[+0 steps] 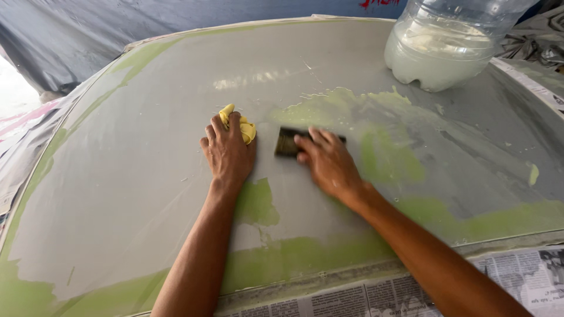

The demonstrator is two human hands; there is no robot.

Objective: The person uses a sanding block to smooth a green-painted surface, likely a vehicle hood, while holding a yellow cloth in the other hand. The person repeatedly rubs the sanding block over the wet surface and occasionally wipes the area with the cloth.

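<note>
While my right hand [328, 161] presses the dark sanding block [286, 142] flat against the grey primed panel [147, 176], fingers spread over its top and closed down on it, the block sits near the middle of the surface, just left of a wet, milky-green smear [335, 108]. I judge the trick is to keep the block level, so its whole face bears evenly and no edge digs a groove into the primer. Long, overlapping strokes with light pressure should serve better than scrubbing one spot (my hand shows blurred, so it is on the move). My left hand [228, 154] lies just beside it, clenched around a bunched yellow cloth [244, 126] that rests on the panel; I would use it to wipe the slurry away often, so I can see where grey gives way to the green patches [388, 158] beneath and ease off there. The film should stay wet, since a dry block is likely to clog and scratch. Further out, a big clear plastic bottle [446, 44] of cloudy water stands on the far right of the panel, well apart from both hands, and newspaper masking [364, 299] lines the near edge, which I would keep from getting soaked.
</note>
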